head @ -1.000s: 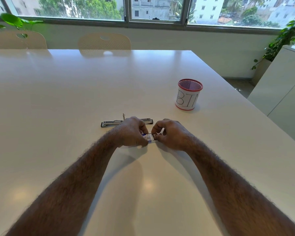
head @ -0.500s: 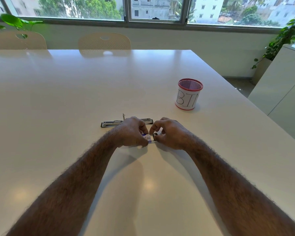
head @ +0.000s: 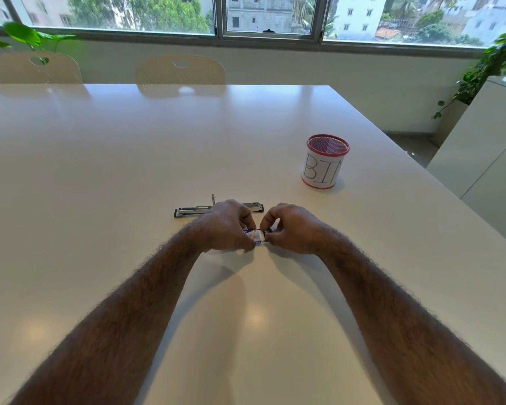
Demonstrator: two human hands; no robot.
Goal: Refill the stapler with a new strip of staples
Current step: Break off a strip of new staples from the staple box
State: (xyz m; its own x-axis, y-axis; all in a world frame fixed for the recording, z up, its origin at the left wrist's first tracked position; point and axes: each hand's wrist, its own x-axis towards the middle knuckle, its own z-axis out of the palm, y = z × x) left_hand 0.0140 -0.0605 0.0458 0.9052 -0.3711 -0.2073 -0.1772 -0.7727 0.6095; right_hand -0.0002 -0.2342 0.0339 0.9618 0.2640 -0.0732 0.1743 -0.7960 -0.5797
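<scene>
Staples come first: the small white-and-blue cardboard staple box sits low over the glossy white surface, pinched between your two hands. Your left hand is curled closed around the box's left end, while the fingertips of your right hand pinch its dark open end; whether a strip is out is too small to tell. Just beyond your knuckles, the slim silver metal stapler lies flat and swung open, partly hidden behind your left hand. Farther right stands a red-rimmed mesh cup wrapped in white paper lettered "BIN".
</scene>
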